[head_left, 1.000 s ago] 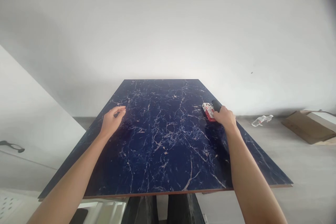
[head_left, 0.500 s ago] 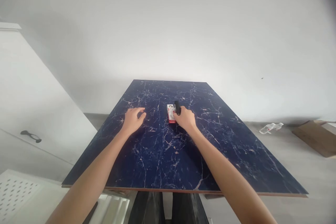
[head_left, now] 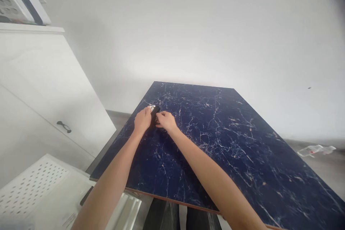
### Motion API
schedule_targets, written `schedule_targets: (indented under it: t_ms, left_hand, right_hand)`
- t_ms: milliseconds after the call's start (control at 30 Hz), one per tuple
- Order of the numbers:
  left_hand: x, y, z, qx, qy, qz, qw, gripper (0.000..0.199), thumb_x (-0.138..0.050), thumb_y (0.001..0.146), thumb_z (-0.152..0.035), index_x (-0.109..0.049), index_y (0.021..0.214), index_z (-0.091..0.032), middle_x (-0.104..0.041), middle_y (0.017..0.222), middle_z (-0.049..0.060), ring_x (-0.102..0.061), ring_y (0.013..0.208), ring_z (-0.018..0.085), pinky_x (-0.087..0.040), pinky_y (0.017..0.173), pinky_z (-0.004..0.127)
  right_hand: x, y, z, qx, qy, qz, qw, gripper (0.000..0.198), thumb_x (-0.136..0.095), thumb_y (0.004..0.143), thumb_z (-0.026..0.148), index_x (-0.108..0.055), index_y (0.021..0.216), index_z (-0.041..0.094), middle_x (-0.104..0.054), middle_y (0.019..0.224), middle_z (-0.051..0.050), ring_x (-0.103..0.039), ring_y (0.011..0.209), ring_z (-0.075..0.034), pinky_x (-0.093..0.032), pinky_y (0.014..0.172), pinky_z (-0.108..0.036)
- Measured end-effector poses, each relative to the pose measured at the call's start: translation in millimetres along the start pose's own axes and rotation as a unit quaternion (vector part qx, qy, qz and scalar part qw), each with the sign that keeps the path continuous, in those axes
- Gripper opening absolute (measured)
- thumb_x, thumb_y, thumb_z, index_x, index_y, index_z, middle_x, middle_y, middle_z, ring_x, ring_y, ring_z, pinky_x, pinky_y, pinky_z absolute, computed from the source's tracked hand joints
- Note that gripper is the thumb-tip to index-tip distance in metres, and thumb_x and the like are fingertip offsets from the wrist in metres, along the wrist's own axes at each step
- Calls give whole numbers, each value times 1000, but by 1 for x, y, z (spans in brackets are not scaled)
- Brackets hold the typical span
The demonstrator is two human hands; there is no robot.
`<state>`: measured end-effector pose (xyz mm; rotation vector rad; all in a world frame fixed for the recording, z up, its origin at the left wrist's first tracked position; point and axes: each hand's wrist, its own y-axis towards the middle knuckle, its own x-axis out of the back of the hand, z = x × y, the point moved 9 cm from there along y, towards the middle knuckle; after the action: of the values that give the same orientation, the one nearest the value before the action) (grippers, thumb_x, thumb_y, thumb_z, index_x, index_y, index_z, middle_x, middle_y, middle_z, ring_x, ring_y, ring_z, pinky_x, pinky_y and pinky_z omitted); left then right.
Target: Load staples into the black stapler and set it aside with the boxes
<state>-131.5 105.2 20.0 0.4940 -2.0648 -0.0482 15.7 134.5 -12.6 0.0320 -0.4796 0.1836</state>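
A small box with a white printed top pokes out past the fingers of my left hand, which is closed around it near the table's left edge. Right against the box lies a black elongated object; its exact kind is not clear. My right hand is at its right side, fingers curled and fingertips against it. Most of the box is hidden by my left hand. Both hands are close together, low over the dark blue marbled table.
A white cabinet with a dark handle stands to the left. Below it is a white perforated panel. A pale wall rises behind the table. On the floor at the right lies a clear plastic bottle.
My right hand has carried the box and the black object leftward across the table. My left hand, open and empty before, has closed on the box. The view has turned right.
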Motion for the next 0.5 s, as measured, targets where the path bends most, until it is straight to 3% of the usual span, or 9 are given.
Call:
schedule_targets:
  t_ms: [133,200,367,500]
  left_hand:
    - [-3,-1,-5,-15,36,-22,999,66,-12,106,-48,-72,104,-21,-74,110,16,-68,105,34,-48,90,45]
    - [-6,-1,-5,-16,50,-22,998,69,-9,106,-47,-73,107,-21,-73,109,17,-67,105,35,-48,91,47]
    - [-9,0,-4,-21,87,-8,996,68,-7,106,-42,-69,123,-20,-71,115,18,-63,111,39,-47,92,53]
    - [-3,-5,-13,-56,105,-11,993,65,-11,106,-43,-69,125,-20,-69,122,17,-58,116,40,-44,97,55]
  right_hand:
    - [22,26,-2,44,-20,-13,999,42,-42,91,17,-61,128,18,-68,130,-10,-68,114,-23,-50,103,-38]
    - [21,33,0,79,-31,10,996,46,-46,84,10,-65,124,20,-69,129,-8,-62,124,-24,-44,111,-38]
    - [9,36,-2,125,-28,50,990,47,-52,74,5,-71,114,22,-73,120,-6,-60,124,-27,-41,112,-38]
    - [20,47,-15,105,21,31,994,47,-45,77,6,-69,115,20,-73,118,-6,-66,112,-22,-47,106,-35]
